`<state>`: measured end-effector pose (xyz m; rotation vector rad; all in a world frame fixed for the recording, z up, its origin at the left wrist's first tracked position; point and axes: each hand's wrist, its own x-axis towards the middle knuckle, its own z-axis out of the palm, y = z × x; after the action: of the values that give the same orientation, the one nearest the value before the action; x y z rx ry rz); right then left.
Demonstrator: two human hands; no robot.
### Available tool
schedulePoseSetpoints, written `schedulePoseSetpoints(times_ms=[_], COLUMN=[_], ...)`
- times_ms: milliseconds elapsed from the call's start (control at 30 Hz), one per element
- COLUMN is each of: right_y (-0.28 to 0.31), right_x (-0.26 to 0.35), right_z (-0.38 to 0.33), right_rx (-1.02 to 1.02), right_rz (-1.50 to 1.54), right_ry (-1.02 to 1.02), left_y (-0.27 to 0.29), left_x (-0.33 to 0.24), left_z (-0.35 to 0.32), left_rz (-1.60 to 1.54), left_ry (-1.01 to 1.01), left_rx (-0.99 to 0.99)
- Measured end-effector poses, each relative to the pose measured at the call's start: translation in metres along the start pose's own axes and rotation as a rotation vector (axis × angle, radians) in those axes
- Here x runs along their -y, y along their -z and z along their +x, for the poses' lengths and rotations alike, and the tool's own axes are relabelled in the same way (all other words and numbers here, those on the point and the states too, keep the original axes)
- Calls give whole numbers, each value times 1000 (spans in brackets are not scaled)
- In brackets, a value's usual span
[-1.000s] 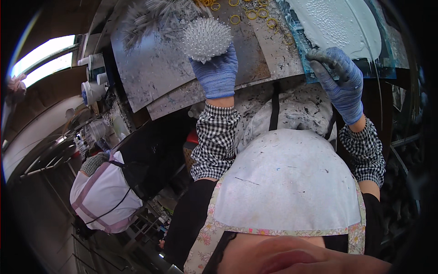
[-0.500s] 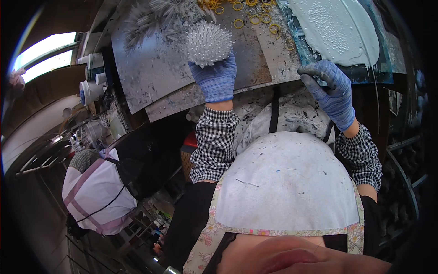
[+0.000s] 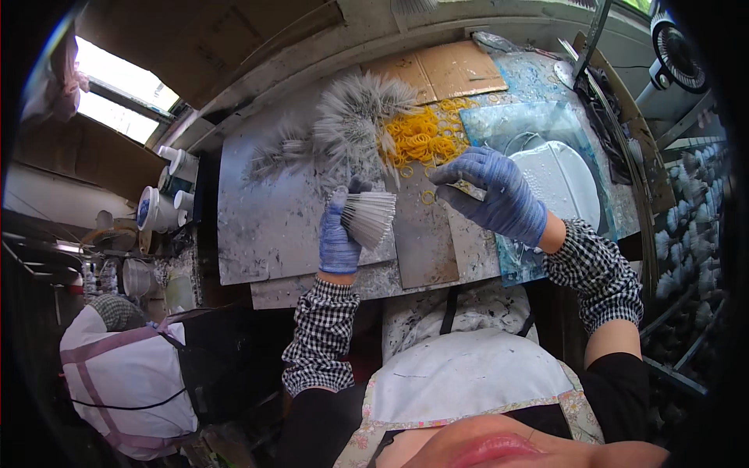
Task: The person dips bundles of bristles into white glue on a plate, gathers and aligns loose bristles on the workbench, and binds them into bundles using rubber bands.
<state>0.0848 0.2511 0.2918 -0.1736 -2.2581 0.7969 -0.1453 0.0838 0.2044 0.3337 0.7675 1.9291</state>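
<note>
My left hand (image 3: pixel 338 238), in a blue knit glove, is closed around a bundle of thin white-tipped sticks (image 3: pixel 369 218). Their pale ends fan out to the right; the other ends are hidden by the hand. Over the table's middle, my gloved right hand (image 3: pixel 499 195) has its fingers bent, with a gap between thumb and forefinger and nothing visible in it. Just beyond it lies a heap of yellow rubber bands (image 3: pixel 421 136). A pile of grey feathery tufts (image 3: pixel 351 117) lies beyond the left hand. Close to the right hand, thick white paste (image 3: pixel 566 187) is spread on a blue-stained sheet (image 3: pixel 519 261).
Grey boards (image 3: pixel 265 226) cover the worktable, with flattened cardboard (image 3: pixel 460 70) at the back. White tubs (image 3: pixel 160 209) stand to the left, near a person in a white top (image 3: pixel 133 374). On the right are a fan (image 3: pixel 677 51) and racks of feathery pieces (image 3: pixel 690 226).
My left hand has turned the bundle from facing up at me to pointing right. My right hand has moved left, closer to the rubber bands. The view has shifted, showing more of the table's far side.
</note>
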Motion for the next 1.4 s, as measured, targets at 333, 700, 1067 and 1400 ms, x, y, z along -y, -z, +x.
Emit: schedulePoseSetpoints(times_ms=[333, 700, 1067, 1400], right_y=[-64, -107, -113, -37], right_x=[-56, -73, -66, -49], right_z=[323, 310, 318, 348], right_rx=[82, 138, 43, 12], right_rz=[-748, -684, -423, -796], right_ry=[284, 227, 244, 872], left_y=[-16, -12, -38, 47], left_x=[-140, -216, -159, -174], left_z=[123, 204, 216, 263], left_rz=[976, 1196, 1337, 1894], left_ry=[-631, -848, -1209, -897], left_rx=[-155, -392, -621, -163])
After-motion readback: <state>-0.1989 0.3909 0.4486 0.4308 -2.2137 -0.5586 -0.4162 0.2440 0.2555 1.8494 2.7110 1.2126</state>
